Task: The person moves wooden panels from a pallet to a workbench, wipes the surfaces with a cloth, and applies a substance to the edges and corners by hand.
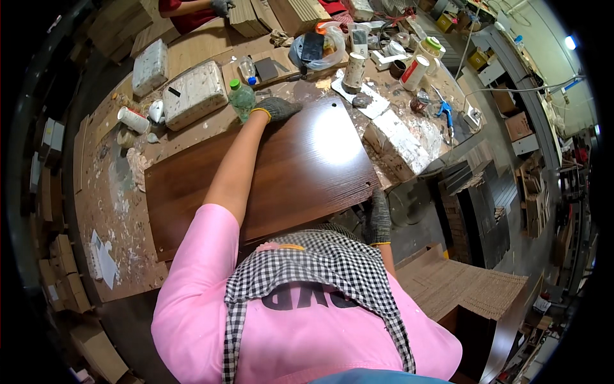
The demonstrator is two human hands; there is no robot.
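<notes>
A dark brown wood-grain panel lies flat across the worktable in front of me, with small holes near its corners and a bright reflection on its right part. My left hand, in a grey knit glove with a yellow cuff, reaches across the panel and closes on its far edge. Down at the near right corner, my gloved right hand holds the panel's edge, its fingertips partly hidden. Just left of my left hand stands a clear bottle with a green cap.
White paint-stained blocks stand beyond the panel, and another such block is at its right. Bottles, cups and a plastic bag crowd the table's far side. A blue air gun lies far right. Another person's gloved hand shows at the top.
</notes>
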